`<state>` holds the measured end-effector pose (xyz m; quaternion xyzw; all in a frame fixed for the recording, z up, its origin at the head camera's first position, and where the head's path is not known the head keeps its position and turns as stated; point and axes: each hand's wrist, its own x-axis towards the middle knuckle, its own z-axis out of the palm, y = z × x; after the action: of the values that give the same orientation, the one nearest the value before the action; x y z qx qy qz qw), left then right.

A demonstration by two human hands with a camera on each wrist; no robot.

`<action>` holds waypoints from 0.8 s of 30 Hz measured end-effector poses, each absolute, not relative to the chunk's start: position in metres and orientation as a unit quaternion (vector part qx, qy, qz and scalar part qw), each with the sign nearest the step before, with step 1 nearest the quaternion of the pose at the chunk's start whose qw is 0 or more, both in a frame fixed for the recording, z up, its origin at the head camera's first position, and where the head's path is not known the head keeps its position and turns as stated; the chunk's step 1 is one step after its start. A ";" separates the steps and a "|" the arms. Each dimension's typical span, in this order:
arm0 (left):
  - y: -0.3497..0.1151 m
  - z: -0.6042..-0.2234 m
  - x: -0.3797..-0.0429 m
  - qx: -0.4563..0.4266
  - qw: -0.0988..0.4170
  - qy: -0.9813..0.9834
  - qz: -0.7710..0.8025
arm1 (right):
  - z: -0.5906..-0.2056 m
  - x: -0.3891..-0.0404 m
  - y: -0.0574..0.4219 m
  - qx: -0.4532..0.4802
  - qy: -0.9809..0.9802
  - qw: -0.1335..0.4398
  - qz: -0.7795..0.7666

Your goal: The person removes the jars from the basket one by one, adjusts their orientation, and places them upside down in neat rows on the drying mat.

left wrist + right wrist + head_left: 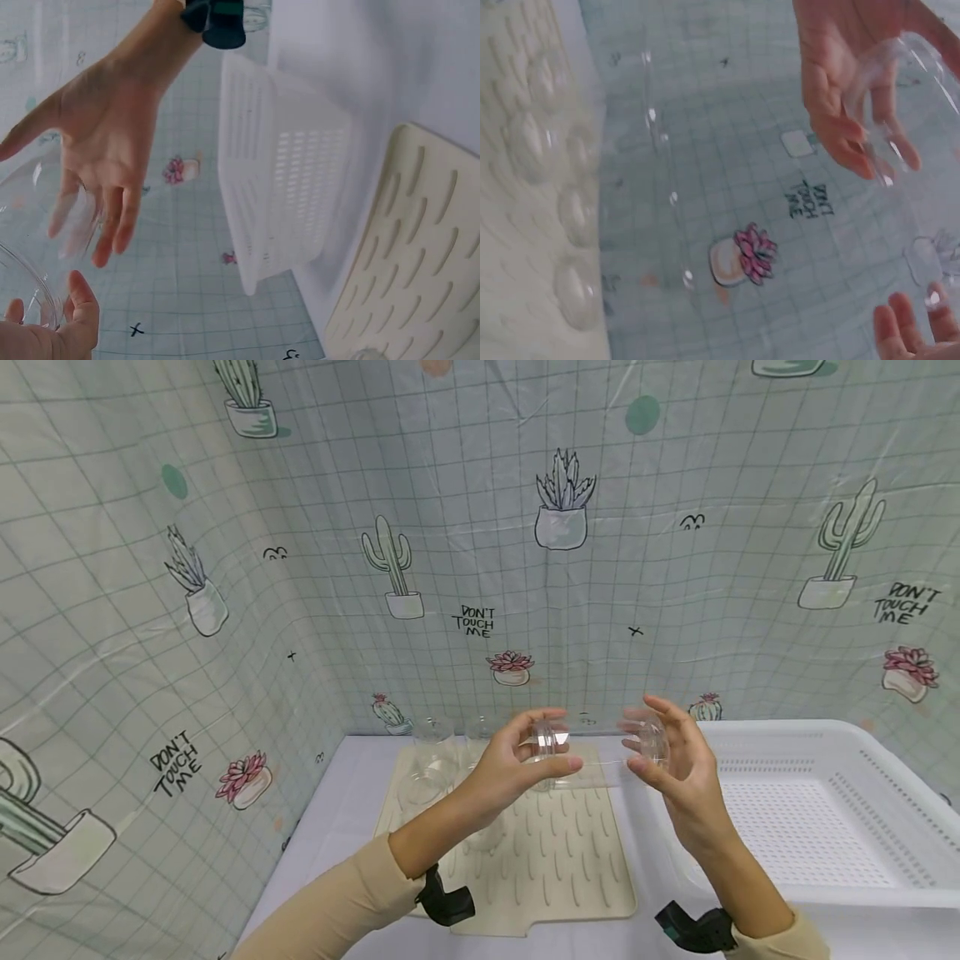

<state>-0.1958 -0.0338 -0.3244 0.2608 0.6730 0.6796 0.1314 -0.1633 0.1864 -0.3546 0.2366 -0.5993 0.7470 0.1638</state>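
A clear drinking glass (552,745) lies sideways in the air between my two hands, above the far part of a cream drying mat (573,860). My left hand (513,764) grips one end of it, the thumb on the near side. At the other end is my right hand (686,772), its thumb and spread fingers around the glass. Some right fingers show through the clear wall in the left wrist view. Several more clear glasses (429,772) stand on the left part of the mat; their outlines are faint and partly hidden by my left arm.
To the right, a white perforated basket (787,893) sits on the table, close beside my right forearm. The ridged mat lies on a white tabletop (330,835). Behind and to the left hangs a checked curtain (465,568) printed with cacti.
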 end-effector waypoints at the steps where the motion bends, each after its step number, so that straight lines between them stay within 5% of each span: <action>1: -0.033 -0.324 -0.196 0.261 0.132 0.672 0.681 | -0.358 -0.163 0.184 0.233 -0.578 0.163 0.765; 16: -0.031 -0.324 -0.195 0.265 0.130 0.666 0.685 | -0.389 -0.164 0.145 0.181 -0.328 0.141 0.916; 24: -0.030 -0.324 -0.195 0.265 0.131 0.669 0.682 | -0.391 -0.161 0.136 0.157 -0.162 0.065 0.972</action>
<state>-0.1949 -0.0301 -0.3244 0.2648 0.6690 0.6821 0.1307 -0.1614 0.1362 -0.3914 0.1572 -0.1625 0.9719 0.0651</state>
